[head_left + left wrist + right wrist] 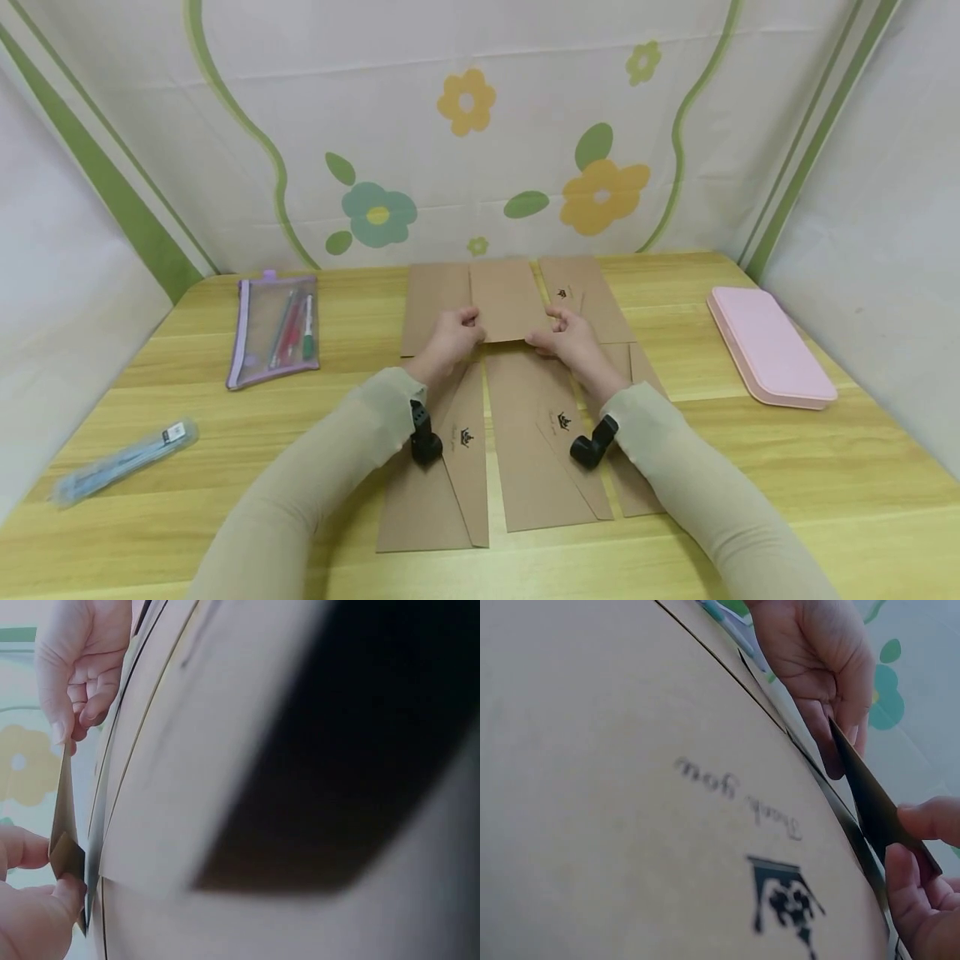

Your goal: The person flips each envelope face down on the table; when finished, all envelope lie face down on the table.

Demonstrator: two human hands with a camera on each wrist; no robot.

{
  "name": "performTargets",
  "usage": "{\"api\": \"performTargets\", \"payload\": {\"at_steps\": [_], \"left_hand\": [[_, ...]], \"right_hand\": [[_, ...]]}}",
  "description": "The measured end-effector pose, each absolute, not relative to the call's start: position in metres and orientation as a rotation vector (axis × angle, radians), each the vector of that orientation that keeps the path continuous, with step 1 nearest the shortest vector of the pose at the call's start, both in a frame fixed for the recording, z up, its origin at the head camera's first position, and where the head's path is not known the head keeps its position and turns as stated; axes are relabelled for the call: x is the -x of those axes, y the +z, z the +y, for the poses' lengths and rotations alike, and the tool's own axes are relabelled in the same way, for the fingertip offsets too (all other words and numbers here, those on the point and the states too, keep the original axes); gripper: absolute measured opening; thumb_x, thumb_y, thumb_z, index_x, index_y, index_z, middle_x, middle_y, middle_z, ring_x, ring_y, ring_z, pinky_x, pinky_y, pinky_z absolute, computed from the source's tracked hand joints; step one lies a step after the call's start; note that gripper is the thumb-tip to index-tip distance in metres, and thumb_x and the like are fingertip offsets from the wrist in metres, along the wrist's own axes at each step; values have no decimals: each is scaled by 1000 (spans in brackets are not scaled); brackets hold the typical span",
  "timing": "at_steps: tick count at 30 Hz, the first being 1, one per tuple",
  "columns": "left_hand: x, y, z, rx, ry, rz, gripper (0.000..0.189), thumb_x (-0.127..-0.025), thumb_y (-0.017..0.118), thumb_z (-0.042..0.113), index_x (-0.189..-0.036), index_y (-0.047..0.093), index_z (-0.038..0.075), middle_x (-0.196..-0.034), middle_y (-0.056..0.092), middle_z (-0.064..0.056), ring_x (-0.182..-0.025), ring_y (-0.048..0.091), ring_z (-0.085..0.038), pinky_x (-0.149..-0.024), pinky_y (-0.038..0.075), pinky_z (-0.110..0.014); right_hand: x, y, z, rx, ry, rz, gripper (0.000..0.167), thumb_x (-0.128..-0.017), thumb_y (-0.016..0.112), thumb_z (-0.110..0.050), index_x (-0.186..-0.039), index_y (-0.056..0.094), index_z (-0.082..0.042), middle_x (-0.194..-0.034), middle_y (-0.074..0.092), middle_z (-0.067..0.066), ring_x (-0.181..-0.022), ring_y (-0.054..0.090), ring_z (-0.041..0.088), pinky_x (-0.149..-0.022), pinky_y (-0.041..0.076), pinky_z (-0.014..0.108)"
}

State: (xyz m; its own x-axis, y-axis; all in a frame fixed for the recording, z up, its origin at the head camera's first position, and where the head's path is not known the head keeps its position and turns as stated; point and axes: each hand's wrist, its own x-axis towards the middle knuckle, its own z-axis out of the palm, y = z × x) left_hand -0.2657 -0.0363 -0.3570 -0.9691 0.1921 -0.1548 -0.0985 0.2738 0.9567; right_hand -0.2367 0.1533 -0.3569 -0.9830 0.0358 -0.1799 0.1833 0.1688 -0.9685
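Observation:
A brown kraft-paper envelope (510,298) in the middle of the back row has its near edge raised slightly off the table. My left hand (452,340) pinches its near left corner between thumb and finger. At the near right corner, my right hand (572,342) pinches the same edge; the right wrist view shows thumb and finger (930,823) on either side of the paper. Other brown envelopes lie around it: a front left one (420,508), a front middle one (536,475) with a printed crown, a back left one (435,292) and a back right one (600,300).
A mesh zip pouch (258,304) with pens lies at the back left. Nearer on that side is a clear packet (123,462) of blue sticks. A pink case (772,342) sits on the right of the wooden table (300,433). A flowered cloth (525,125) hangs behind.

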Motion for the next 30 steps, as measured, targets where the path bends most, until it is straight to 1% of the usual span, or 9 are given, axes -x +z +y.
{"api": "performTargets", "payload": {"at_steps": [3,5,10,12,14,17,19,22,30], "left_hand": [[266,-358,-35,-87,1731,2299,57,-85,52,-5,-140,35,-2,-146,33,-17,-135,30,-22,-98,40,-28],[266,-358,-34,-92,1725,2301,58,-85,52,-5,-140,34,-2,-146,32,-18,-136,28,-23,-104,36,-30],[265,-357,-33,-125,1693,2307,59,-86,52,-4,-141,31,-4,-147,29,-19,-137,26,-26,-108,30,-31],[265,-357,-33,-135,1681,2303,60,-86,52,-3,-142,29,-4,-148,27,-19,-137,25,-26,-108,29,-32],[265,-357,-33,-143,1676,2297,61,-86,51,-3,-142,27,-4,-149,26,-18,-137,24,-26,-108,28,-32],[264,-357,-33,-140,1671,2297,62,-86,51,-3,-143,26,-3,-149,25,-17,-138,23,-26,-109,28,-32],[264,-356,-33,-135,1671,2298,63,-86,52,-3,-143,26,-3,-150,25,-16,-138,23,-26,-109,27,-32],[263,-355,-32,-131,1676,2296,64,-85,53,-4,-143,26,-3,-150,25,-15,-138,23,-25,-109,28,-32],[260,-354,-31,-136,1681,2296,64,-85,48,-6,-144,22,-4,-150,23,-17,-138,21,-24,-107,31,-32]], "right_hand": [[237,-358,153,-242,-1919,2324,73,-79,70,-1,-142,32,-2,-88,38,3,-64,58,7,-70,54,19],[238,-358,153,-260,-1910,2334,73,-78,70,-1,-141,33,-2,-89,42,4,-63,58,8,-69,54,18],[240,-359,155,-327,-1874,2355,70,-79,72,-6,-139,36,-4,-89,52,5,-58,57,7,-59,52,17],[240,-359,156,-361,-1856,2347,70,-79,72,-9,-140,37,-5,-85,56,6,-54,55,7,-53,51,17],[241,-359,156,-385,-1846,2329,70,-80,72,-11,-140,37,-6,-77,59,5,-50,53,6,-48,49,16],[241,-358,156,-389,-1840,2306,70,-81,71,-12,-141,35,-6,-64,59,5,-45,52,6,-44,47,16],[241,-358,156,-382,-1838,2298,71,-82,70,-12,-142,33,-5,-60,58,3,-44,51,5,-43,46,16],[241,-358,156,-379,-1844,2279,72,-82,70,-10,-143,31,-4,-58,56,2,-43,49,5,-42,45,16],[243,-362,156,-394,-1883,2234,75,-81,69,-7,-144,28,-3,-52,53,0,-42,46,4,-41,42,16]]}}
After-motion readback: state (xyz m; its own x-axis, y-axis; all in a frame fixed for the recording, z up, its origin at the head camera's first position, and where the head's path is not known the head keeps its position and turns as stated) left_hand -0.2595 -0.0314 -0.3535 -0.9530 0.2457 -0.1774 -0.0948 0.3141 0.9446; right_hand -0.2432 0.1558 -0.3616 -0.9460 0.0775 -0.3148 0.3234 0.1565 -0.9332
